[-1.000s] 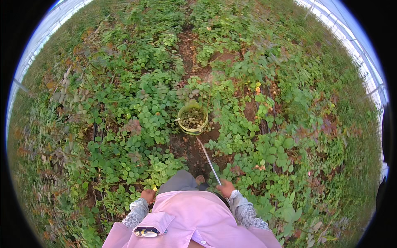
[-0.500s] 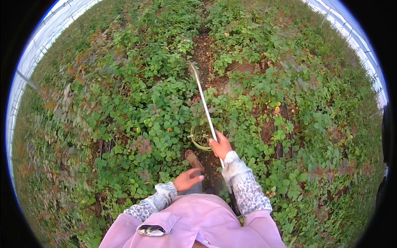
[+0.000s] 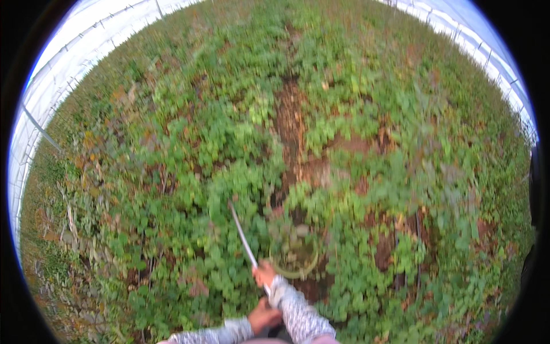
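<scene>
My right hand is closed around a thin pale stick that points up and to the left over low green plants. My left hand sits just below it, near the lower edge, fingers curled; whether it holds anything is unclear. Both sleeves are grey patterned. A round yellow-green bucket with plant matter inside stands on the soil right beside my right hand. The picture is blurred by motion.
Low leafy plants cover the ground on all sides. A strip of bare brown soil runs away from the bucket toward the top. White plastic greenhouse walls curve along the left and upper right rim.
The view has swung, so the bucket now sits lower. The stick has tilted from pointing far up the soil strip to pointing up-left, and both hands have dropped toward the lower edge.
</scene>
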The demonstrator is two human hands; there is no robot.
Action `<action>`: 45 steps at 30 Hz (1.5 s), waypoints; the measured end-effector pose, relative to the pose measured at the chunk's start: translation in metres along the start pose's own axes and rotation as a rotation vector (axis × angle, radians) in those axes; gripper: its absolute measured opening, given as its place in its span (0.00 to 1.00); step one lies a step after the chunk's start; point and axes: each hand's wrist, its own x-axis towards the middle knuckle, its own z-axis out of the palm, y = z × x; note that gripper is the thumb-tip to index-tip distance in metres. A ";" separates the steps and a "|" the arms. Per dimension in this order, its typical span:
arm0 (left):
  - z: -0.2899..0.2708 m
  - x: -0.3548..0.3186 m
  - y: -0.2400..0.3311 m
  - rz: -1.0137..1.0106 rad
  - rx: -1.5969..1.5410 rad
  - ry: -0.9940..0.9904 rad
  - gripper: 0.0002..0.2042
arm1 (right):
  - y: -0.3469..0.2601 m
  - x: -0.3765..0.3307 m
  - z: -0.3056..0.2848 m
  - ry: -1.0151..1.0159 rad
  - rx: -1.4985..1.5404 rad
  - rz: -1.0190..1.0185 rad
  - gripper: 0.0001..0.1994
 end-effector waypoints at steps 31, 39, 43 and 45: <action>-0.208 0.026 0.088 -0.061 -0.850 0.198 0.26 | 0.167 0.149 -0.216 0.736 0.549 0.240 0.23; -0.225 0.034 0.158 -0.090 -0.927 0.043 0.25 | 0.118 0.184 -0.216 1.008 0.424 0.306 0.15; -0.224 0.040 0.178 -0.125 -0.857 0.174 0.24 | 0.056 0.177 -0.182 0.971 0.408 0.101 0.19; -0.232 0.042 0.189 -0.126 -0.850 0.143 0.23 | 0.019 0.158 -0.160 1.009 0.517 0.069 0.20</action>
